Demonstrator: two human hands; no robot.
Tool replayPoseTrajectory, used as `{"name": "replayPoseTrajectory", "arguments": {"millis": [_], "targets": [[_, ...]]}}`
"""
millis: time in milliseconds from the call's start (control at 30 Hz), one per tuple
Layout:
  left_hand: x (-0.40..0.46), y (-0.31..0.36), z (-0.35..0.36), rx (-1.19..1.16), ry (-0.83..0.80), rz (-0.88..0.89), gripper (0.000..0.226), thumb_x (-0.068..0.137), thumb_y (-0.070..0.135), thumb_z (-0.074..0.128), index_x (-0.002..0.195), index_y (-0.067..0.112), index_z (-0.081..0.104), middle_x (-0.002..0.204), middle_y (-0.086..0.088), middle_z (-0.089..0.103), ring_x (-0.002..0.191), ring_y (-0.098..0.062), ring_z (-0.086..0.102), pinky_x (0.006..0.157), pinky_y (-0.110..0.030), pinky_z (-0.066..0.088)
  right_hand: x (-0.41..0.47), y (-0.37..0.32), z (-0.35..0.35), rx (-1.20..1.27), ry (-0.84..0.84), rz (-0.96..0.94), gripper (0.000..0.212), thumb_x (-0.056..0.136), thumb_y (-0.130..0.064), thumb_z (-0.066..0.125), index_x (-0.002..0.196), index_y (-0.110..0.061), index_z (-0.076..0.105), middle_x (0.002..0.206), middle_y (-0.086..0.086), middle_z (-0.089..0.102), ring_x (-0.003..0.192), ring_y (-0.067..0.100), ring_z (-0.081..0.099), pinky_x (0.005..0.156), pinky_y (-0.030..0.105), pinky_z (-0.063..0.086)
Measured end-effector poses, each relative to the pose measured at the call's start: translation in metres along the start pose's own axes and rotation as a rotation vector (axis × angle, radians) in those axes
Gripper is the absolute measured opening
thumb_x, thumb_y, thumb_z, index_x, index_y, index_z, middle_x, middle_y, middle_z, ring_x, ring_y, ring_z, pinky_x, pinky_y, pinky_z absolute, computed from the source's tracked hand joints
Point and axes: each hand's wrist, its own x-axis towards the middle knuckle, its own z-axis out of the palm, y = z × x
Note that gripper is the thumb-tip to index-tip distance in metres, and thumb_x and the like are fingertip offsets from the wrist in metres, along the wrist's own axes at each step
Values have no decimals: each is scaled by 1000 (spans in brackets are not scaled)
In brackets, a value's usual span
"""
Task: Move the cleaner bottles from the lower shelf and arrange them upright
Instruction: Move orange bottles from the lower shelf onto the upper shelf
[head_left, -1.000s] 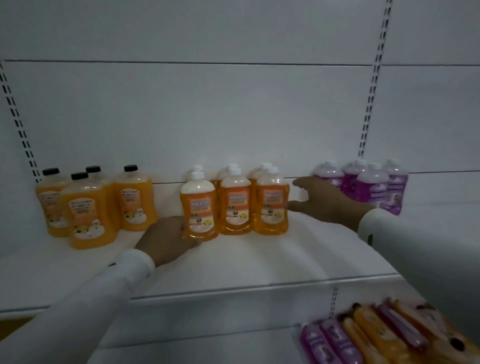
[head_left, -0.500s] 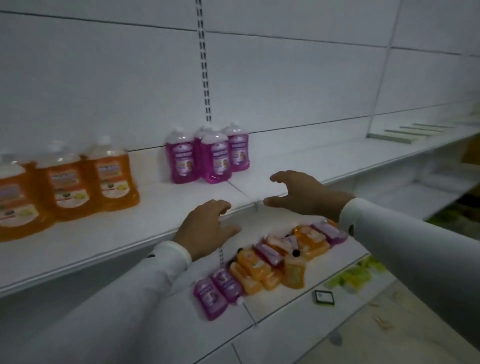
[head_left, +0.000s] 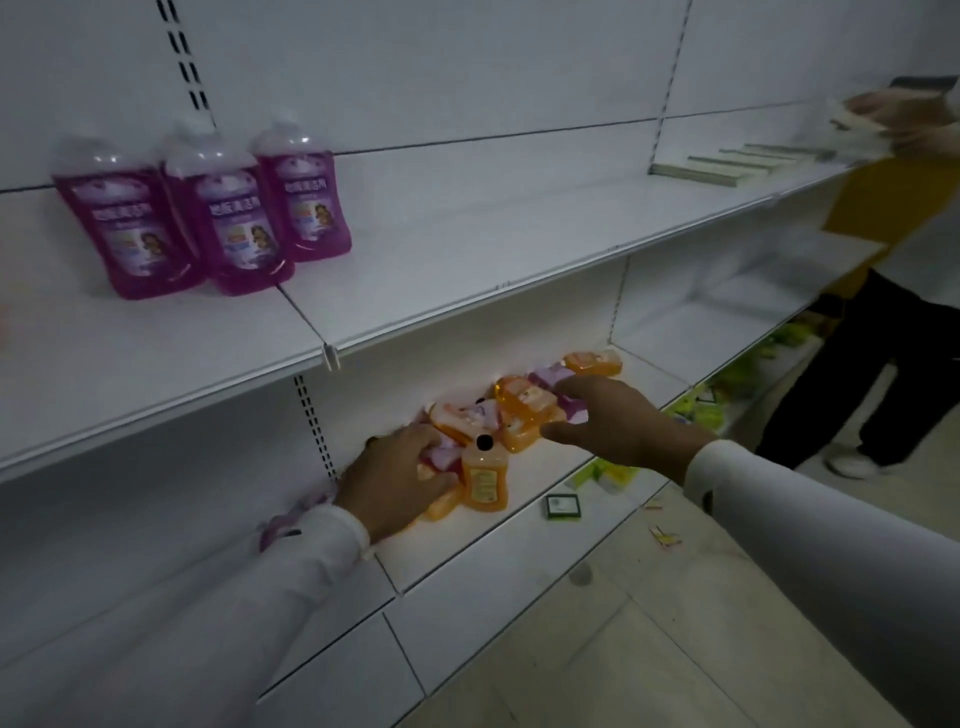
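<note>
— Both hands have dropped from the upper shelf's edge into the pile; how far along?

— Left hand (head_left: 395, 480) fingers (head_left: 415, 436) press onto a purple bottle; whether they grip it, I cannot tell. Right hand (head_left: 618, 421) fingers spread loose above the orange bottles (head_left: 522, 410).

— Done?

— Four purple bottles (head_left: 228, 218) stand upright above the pile on the upper shelf (head_left: 467, 249). The pile on the lower shelf (head_left: 467, 540) remains, mostly lying flat.

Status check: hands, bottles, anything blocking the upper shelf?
Left hand down on the lower-shelf pile, grip unclear; right hand open above it. One orange bottle upright, the others lying. Purple bottles upright on upper shelf; space beside them clear.
</note>
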Motion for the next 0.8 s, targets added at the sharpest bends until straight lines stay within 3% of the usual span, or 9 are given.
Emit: {"name": "replayPoseTrajectory", "arguments": {"millis": [133,300,467,667,800], "targets": [[54,-13,39,-70,-48,-56,30,77,36,70,101,17,64,100,2,65,94,-18,60,79,-30,49,48,35,17,24,-78,-3,79,76,-57,67,144,-28,40,142,-7,50,117,17,55,101,38,47],[121,-33,78,-171,-111,-130,24,80,41,67,99,28,61,97,11,65,91,-7,62,82,-34,55,108,68,19,-12,-139,27,51,87,-39,68,132,-17,55,131,0,59,116,18,55,88,20,36],[160,-43,104,-121,-119,-203,14,81,33,66,82,24,55,85,4,62,82,-16,61,75,-34,53,154,96,36,0,-214,-1,61,86,-44,67,137,-16,50,137,1,56,120,20,55,95,24,40],[180,-43,142,-50,-137,-339,19,85,38,64,95,23,59,99,3,67,93,-19,62,82,-32,51,208,123,58,13,-328,-126,56,88,-42,65,136,-17,50,134,5,58,119,24,56,100,31,44],[186,-36,168,55,-114,-409,26,90,40,58,102,17,59,102,-2,65,94,-22,61,78,-31,48,235,144,76,49,-425,-241,48,89,-36,64,132,-18,52,127,-2,58,115,16,55,94,20,39]]}}
